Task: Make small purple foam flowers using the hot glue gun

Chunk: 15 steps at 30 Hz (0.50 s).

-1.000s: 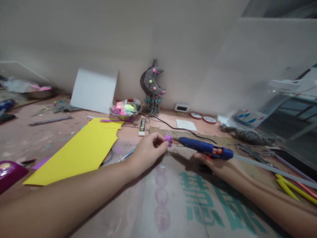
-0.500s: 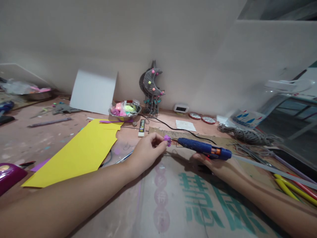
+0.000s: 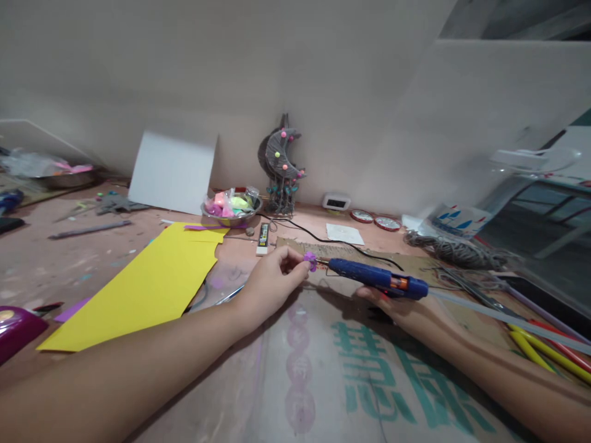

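Between the thumb and fingers of my left hand (image 3: 272,280) is a small purple flower (image 3: 310,261), pinched above the cardboard. My right hand (image 3: 397,304) is closed around a blue glue gun (image 3: 364,274), whose handle is mostly hidden by the fingers. The gun's metal nozzle points left and meets the flower's right side; whether it touches I cannot tell exactly. A long translucent glue stick (image 3: 489,315) sticks out of the gun's back end. Under both hands lies a cardboard sheet (image 3: 277,394) with green and purple print.
Yellow paper (image 3: 133,283) lies left of my left arm. Behind stand a metal bowl (image 3: 233,216) with colourful clay packs and a grey yarn moon (image 3: 281,154). A black cord (image 3: 318,231) crosses the back. Grey yarn (image 3: 452,251) and yellow-handled pliers (image 3: 530,347) lie right.
The whole view has shifted very slightly. Both hands keep their grips, and the nozzle stays at the purple flower.
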Each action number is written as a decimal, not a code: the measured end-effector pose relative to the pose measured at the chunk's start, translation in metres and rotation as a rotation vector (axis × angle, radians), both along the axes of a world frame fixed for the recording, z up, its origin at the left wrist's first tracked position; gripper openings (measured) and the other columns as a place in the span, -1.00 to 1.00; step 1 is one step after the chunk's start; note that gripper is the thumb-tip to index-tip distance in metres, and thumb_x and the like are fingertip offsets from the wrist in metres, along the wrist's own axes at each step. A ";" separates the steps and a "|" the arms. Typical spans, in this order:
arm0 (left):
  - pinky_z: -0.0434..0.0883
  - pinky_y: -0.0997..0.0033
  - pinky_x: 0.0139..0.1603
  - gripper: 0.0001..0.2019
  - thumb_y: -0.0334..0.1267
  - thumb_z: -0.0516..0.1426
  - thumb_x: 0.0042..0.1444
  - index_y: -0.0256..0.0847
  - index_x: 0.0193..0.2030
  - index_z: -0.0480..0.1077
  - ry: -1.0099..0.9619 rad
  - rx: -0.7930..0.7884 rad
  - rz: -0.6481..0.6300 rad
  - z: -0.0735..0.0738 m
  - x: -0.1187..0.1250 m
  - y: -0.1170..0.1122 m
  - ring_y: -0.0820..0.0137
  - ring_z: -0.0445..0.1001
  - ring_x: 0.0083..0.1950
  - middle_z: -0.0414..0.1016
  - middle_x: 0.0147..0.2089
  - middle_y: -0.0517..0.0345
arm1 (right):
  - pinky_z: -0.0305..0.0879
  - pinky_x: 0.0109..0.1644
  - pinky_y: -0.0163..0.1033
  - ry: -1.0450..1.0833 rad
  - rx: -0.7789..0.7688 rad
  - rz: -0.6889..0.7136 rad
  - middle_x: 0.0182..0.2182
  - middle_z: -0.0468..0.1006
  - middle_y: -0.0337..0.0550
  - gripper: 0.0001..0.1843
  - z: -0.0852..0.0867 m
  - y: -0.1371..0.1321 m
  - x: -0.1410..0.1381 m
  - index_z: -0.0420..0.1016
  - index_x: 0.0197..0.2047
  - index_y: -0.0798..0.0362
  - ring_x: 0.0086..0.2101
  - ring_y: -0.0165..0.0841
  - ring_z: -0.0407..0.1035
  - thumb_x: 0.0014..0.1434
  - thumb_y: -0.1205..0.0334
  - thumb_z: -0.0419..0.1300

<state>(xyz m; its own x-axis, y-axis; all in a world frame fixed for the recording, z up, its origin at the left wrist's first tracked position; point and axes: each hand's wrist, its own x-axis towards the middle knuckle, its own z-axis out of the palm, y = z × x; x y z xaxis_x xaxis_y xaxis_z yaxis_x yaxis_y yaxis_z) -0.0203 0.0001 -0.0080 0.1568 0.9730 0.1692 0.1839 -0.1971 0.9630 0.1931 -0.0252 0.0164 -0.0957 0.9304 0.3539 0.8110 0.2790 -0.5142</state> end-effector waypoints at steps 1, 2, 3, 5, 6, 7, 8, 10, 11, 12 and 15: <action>0.27 0.48 -0.38 -0.82 -0.15 0.10 0.03 -0.23 -0.38 0.31 0.001 0.002 0.000 0.001 0.000 0.000 0.46 0.36 -0.39 0.42 -0.43 0.18 | 0.40 -0.44 -0.22 0.024 -0.019 0.000 -0.52 0.55 -0.23 -0.81 -0.001 0.001 0.001 0.50 -0.48 -0.05 -0.45 -0.21 0.48 -0.01 0.05 0.15; 0.27 0.48 -0.38 -0.83 -0.15 0.10 0.04 -0.23 -0.38 0.31 0.003 0.003 0.000 0.001 0.000 -0.001 0.46 0.36 -0.40 0.42 -0.43 0.19 | 0.41 -0.42 -0.21 0.037 -0.039 -0.005 -0.51 0.56 -0.23 -0.81 -0.002 0.003 0.003 0.50 -0.48 -0.05 -0.45 -0.21 0.48 -0.03 0.04 0.16; 0.27 0.49 -0.38 -0.83 -0.16 0.10 0.04 -0.23 -0.38 0.30 0.003 0.002 -0.001 0.002 0.000 -0.001 0.46 0.36 -0.40 0.41 -0.43 0.19 | 0.41 -0.42 -0.21 0.042 -0.054 -0.007 -0.52 0.55 -0.23 -0.80 -0.003 0.004 0.004 0.49 -0.49 -0.05 -0.46 -0.21 0.48 -0.04 0.03 0.17; 0.27 0.49 -0.39 -0.83 -0.16 0.10 0.04 -0.23 -0.38 0.30 0.000 -0.004 -0.005 0.003 0.001 -0.002 0.47 0.36 -0.41 0.41 -0.43 0.20 | 0.40 -0.45 -0.20 0.039 -0.078 0.014 -0.56 0.53 -0.24 -0.78 -0.005 0.007 0.007 0.47 -0.52 -0.04 -0.48 -0.22 0.47 -0.05 0.00 0.17; 0.27 0.49 -0.39 -0.83 -0.16 0.10 0.05 -0.23 -0.37 0.30 -0.002 -0.009 -0.007 0.004 0.001 -0.002 0.47 0.36 -0.40 0.41 -0.43 0.20 | 0.40 -0.47 -0.21 0.040 -0.087 0.029 -0.57 0.52 -0.25 -0.78 -0.005 0.008 0.008 0.45 -0.53 -0.04 -0.49 -0.22 0.46 -0.05 0.00 0.16; 0.27 0.49 -0.39 -0.83 -0.16 0.10 0.04 -0.23 -0.37 0.30 -0.004 -0.012 -0.010 0.004 0.001 -0.002 0.47 0.36 -0.40 0.41 -0.44 0.21 | 0.40 -0.47 -0.22 0.047 -0.096 0.044 -0.57 0.52 -0.27 -0.79 -0.005 0.008 0.009 0.44 -0.53 -0.04 -0.49 -0.23 0.46 -0.05 0.02 0.16; 0.27 0.50 -0.39 -0.83 -0.15 0.10 0.04 -0.23 -0.37 0.30 -0.004 -0.014 -0.013 0.004 0.001 -0.002 0.47 0.36 -0.40 0.41 -0.44 0.21 | 0.40 -0.47 -0.23 0.056 -0.099 0.053 -0.56 0.53 -0.28 -0.81 -0.005 0.008 0.009 0.44 -0.53 -0.04 -0.48 -0.23 0.46 -0.04 0.04 0.16; 0.26 0.50 -0.39 -0.82 -0.15 0.10 0.05 -0.23 -0.38 0.29 -0.005 -0.014 -0.015 0.004 0.001 -0.002 0.47 0.36 -0.40 0.40 -0.45 0.21 | 0.42 -0.44 -0.24 0.074 -0.105 0.053 -0.53 0.54 -0.28 -0.86 -0.005 0.008 0.009 0.44 -0.51 -0.05 -0.46 -0.23 0.47 -0.04 0.09 0.17; 0.26 0.50 -0.39 -0.82 -0.15 0.10 0.05 -0.23 -0.38 0.29 -0.005 -0.013 -0.017 0.003 0.001 -0.002 0.47 0.36 -0.41 0.40 -0.46 0.22 | 0.42 -0.43 -0.24 0.080 -0.111 0.049 -0.52 0.55 -0.28 -0.87 -0.004 0.008 0.009 0.44 -0.50 -0.05 -0.45 -0.23 0.47 -0.04 0.10 0.18; 0.26 0.50 -0.39 -0.82 -0.15 0.10 0.05 -0.23 -0.38 0.29 -0.008 -0.011 -0.017 0.003 0.001 -0.002 0.48 0.36 -0.41 0.40 -0.45 0.22 | 0.43 -0.43 -0.24 0.085 -0.119 0.050 -0.52 0.56 -0.27 -0.87 -0.004 0.008 0.008 0.45 -0.48 -0.05 -0.45 -0.22 0.47 -0.04 0.10 0.18; 0.26 0.50 -0.39 -0.82 -0.14 0.10 0.05 -0.23 -0.37 0.30 -0.021 -0.010 -0.021 0.002 0.000 -0.001 0.48 0.36 -0.41 0.40 -0.45 0.22 | 0.43 -0.41 -0.23 0.086 -0.124 0.057 -0.50 0.57 -0.25 -0.84 -0.004 0.007 0.007 0.47 -0.44 -0.04 -0.44 -0.21 0.48 -0.02 0.07 0.16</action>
